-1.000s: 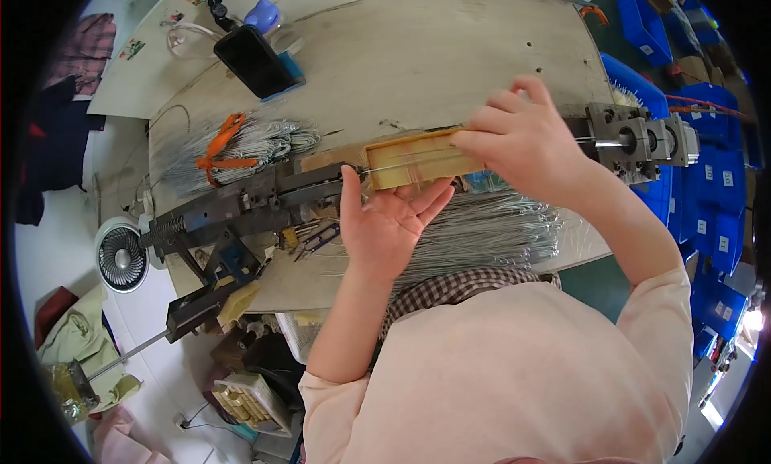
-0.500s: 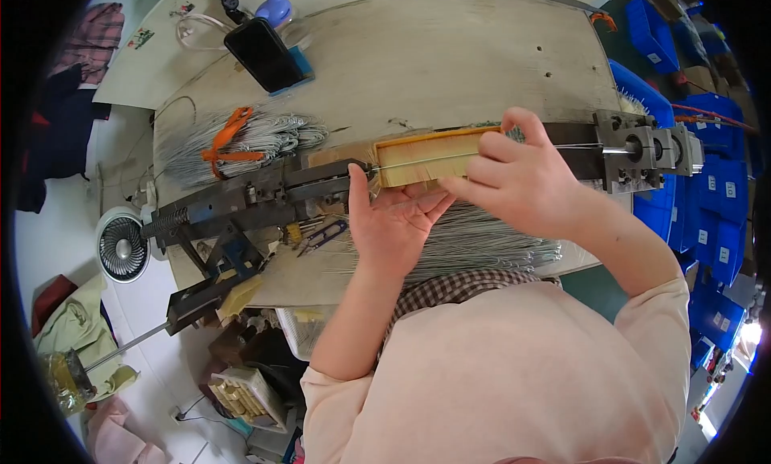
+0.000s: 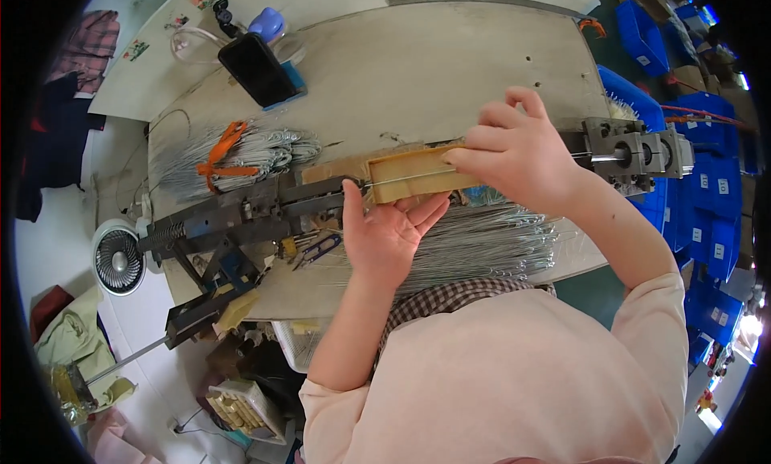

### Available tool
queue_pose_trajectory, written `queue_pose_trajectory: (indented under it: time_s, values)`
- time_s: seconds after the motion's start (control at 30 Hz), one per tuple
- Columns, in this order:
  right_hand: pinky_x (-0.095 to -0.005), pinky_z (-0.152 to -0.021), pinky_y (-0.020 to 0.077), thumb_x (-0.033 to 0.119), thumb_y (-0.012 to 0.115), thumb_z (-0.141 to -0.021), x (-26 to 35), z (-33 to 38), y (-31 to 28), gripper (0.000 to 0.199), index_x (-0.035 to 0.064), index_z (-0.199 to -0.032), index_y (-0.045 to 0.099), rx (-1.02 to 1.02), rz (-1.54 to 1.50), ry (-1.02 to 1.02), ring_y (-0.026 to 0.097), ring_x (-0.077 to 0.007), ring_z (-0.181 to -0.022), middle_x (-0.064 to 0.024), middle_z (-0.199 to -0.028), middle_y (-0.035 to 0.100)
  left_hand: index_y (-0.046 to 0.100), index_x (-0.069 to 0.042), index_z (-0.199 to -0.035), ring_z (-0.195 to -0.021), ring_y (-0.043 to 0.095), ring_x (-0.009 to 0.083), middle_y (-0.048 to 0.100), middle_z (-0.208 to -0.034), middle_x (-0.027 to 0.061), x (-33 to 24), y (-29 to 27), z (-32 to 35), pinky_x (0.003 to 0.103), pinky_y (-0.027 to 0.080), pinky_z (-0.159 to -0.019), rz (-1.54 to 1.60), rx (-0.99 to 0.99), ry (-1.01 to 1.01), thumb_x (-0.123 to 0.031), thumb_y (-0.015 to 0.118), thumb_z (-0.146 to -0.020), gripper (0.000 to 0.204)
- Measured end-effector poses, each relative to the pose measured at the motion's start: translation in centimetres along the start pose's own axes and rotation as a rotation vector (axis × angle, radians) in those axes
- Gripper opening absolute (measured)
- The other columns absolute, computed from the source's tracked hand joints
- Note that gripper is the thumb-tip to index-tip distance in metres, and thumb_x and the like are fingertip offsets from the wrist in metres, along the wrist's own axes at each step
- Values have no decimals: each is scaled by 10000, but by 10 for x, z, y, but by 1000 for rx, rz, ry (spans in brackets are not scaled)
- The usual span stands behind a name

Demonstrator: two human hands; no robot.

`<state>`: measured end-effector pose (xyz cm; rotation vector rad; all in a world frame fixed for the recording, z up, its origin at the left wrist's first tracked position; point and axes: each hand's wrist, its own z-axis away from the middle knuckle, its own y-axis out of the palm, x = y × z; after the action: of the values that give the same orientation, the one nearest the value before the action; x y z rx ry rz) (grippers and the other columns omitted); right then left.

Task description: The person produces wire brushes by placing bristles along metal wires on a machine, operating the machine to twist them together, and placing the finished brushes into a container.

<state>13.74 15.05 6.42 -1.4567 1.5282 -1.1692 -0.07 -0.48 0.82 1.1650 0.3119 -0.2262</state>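
A shallow yellow tray lies along the long dark metal fixture, with a thin metal wire stretched lengthwise over it. My left hand is palm up at the tray's near edge, its fingers spread. Its thumb points up beside the dark jaw at the tray's left end. Over the tray's right part, my right hand is closed, with thumb and fingertips pinched at the wire. That hand hides the tray's right end and part of the wire, which shows again toward the metal spindle block on the right.
Bundled wires with an orange tie lie at the left; loose wires lie near my body. Small pliers rest below the fixture. A phone stands at the back left, a fan beside the table. Blue bins line the right.
My right hand has shifted slightly up and left, and its thumb has come up from the tray's near edge to the wire. The whole view has tilted a little. My left hand stays by the tray.
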Motion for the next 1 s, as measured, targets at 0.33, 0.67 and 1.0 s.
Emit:
queue_pose_trajectory:
  time_s: [0.33,0.67,1.0]
  values:
    - [-407,-867,325,81,643,-626,-1,11,-4,217,162,-811,562,74,93,-25,490,-138,-798,53,-720,474,322,-59,-1339,-1184,448,356,440,-1304,150,2,-2,-2,460,257,-1032,35,-10,18,-662,271,-849,779]
    - [-398,-813,337,103,656,-622,-1,1,2,294,168,-901,592,68,19,-70,497,-155,-770,55,-695,463,314,-51,-1341,-1180,447,360,400,-1335,149,4,-2,-2,461,246,-1042,-8,19,17,-658,321,-836,790]
    - [-410,-854,321,135,676,-644,-18,25,-9,329,209,-961,626,124,0,20,493,-168,-776,58,-714,491,352,-36,-1317,-1155,470,364,451,-1292,164,0,0,-2,462,257,-1036,53,-38,0,-654,326,-836,783]
